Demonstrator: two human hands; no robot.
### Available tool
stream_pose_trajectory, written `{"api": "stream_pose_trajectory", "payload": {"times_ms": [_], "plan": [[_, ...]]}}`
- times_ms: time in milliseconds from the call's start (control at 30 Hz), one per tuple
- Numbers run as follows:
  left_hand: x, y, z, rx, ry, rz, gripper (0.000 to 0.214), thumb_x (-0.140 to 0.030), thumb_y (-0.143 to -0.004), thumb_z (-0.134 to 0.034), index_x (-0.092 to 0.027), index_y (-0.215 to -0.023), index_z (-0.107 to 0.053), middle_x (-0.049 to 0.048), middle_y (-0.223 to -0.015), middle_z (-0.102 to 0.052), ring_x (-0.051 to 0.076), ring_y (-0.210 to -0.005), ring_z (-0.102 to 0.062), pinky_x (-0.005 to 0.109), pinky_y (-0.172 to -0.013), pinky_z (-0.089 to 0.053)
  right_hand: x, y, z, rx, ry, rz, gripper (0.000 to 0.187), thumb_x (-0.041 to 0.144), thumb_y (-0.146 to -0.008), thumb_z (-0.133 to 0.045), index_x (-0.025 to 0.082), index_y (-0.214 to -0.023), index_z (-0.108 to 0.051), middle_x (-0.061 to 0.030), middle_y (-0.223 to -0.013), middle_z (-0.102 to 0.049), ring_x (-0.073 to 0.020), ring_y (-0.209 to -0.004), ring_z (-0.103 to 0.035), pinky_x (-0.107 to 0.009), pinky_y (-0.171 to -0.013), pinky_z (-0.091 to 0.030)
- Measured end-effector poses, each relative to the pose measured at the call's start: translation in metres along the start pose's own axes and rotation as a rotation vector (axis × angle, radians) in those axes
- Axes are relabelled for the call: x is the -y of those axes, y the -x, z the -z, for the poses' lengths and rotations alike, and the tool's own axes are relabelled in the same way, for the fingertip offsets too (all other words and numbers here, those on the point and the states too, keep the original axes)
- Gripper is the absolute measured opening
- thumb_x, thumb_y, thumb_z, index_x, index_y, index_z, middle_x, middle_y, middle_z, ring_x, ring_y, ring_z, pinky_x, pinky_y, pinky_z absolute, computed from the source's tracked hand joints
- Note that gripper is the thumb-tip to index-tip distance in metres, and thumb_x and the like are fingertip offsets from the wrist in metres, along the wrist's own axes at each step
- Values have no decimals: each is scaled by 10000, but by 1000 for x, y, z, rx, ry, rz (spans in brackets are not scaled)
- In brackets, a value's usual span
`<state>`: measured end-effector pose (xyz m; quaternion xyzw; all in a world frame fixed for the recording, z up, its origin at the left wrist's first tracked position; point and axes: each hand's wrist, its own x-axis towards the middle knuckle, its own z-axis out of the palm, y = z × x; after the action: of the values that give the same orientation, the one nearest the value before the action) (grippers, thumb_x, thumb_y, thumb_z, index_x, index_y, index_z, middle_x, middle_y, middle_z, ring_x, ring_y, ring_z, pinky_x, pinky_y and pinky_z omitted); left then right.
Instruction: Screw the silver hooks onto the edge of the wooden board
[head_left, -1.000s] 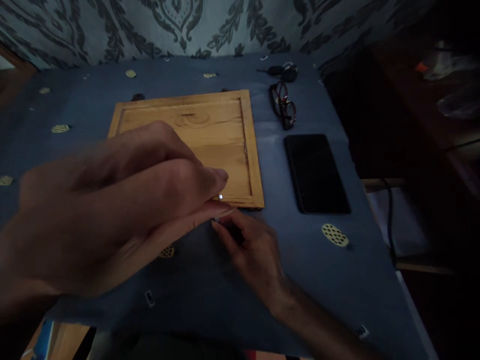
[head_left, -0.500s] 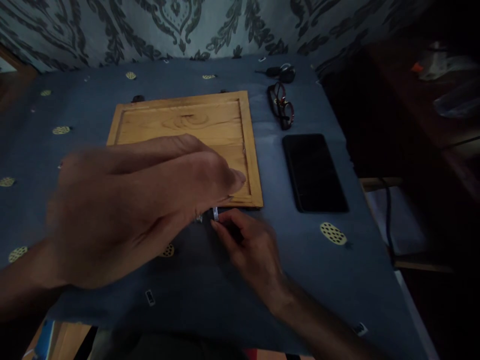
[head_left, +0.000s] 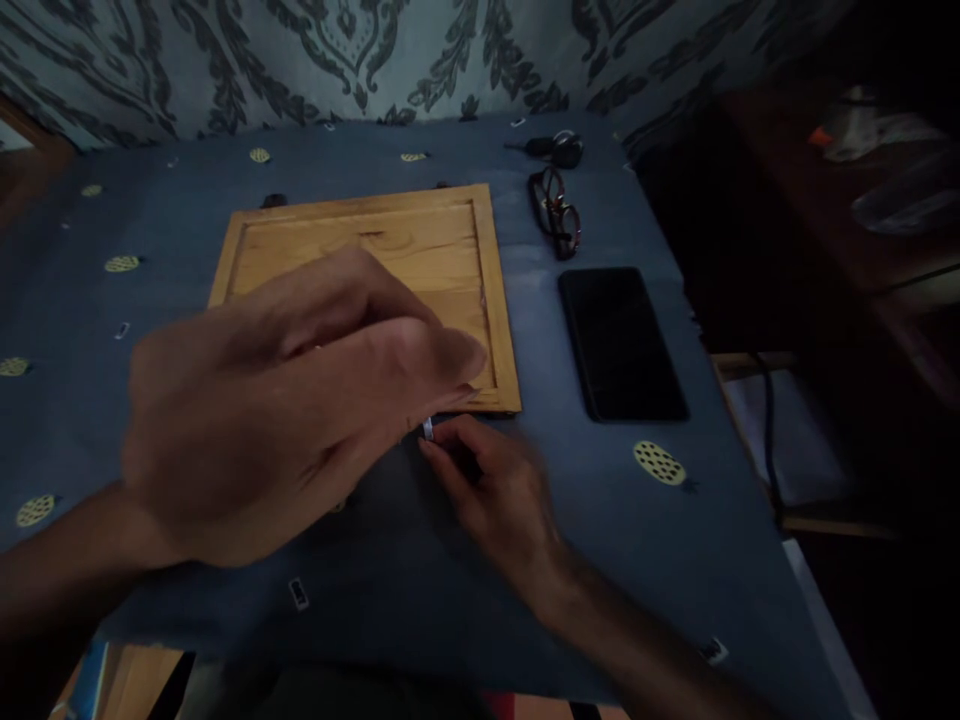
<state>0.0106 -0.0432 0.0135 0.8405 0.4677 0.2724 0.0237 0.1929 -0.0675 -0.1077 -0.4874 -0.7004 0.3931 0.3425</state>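
A wooden tray with a raised rim lies on a table under a blue cloth. My left hand hovers over the tray's near half, blurred, its fingers curled together toward the tray's near right corner. My right hand rests on the cloth just in front of that corner. Its fingertips are pinched on a small shiny metal piece, too small to name. The two hands' fingertips nearly meet there.
A black phone lies face up right of the tray. Behind it are folded glasses and a dark key fob. A patterned curtain hangs at the back. The table's right edge drops to a dark area with a cable.
My left hand has moved right and forward over the tray, with its fingers curling more. My right hand has stayed pinched on the small metal piece by the tray's corner.
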Motion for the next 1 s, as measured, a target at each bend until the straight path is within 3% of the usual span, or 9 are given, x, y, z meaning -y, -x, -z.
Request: {"api": "stream_pose_trajectory", "payload": {"times_ms": [200,400,733,933,1000], "plan": [[-3,-7,0,135,-28,-16,221,-441,-1029,-518,-357,-1141,-690,-92,-1032,-764,157,-873,-742,278,-722,-586,-1,1,-1,1,-15,4,179,248,-975,-544,209,-857,-673,-16,-766,-731,-160,-687,-681,-258,-638,-475],[4,-5,0,207,29,-56,229,-357,-1061,-475,-349,-1218,-642,-82,-1170,-742,163,-1020,-740,278,-877,-603,0,1,-1,-9,-26,4,160,230,-965,-560,208,-845,-663,-10,-760,-724,-158,-676,-678,-253,-636,-470],[9,-4,5,261,54,-71,254,-341,-1056,-465,-375,-1246,-631,-146,-1242,-702,126,-1073,-721,195,-898,-611,-1,1,-1,-15,-13,23,151,201,-959,-567,209,-840,-660,-6,-755,-729,-152,-668,-678,-245,-623,-458],[12,0,3,275,93,-89,319,-267,-1064,-452,-343,-1340,-592,-134,-1322,-639,113,-1141,-695,196,-968,-598,-2,0,-1,-8,-16,5,147,209,-953,-579,204,-829,-659,-2,-745,-720,-145,-654,-666,-237,-609,-444],[12,0,3,244,135,-61,271,-289,-1048,-514,-323,-1285,-641,-115,-1270,-672,101,-1113,-698,184,-956,-591,-1,0,-2,-13,-13,-2,147,204,-949,-583,205,-825,-661,-1,-740,-719,-142,-644,-658,-234,-602,-441]]}}
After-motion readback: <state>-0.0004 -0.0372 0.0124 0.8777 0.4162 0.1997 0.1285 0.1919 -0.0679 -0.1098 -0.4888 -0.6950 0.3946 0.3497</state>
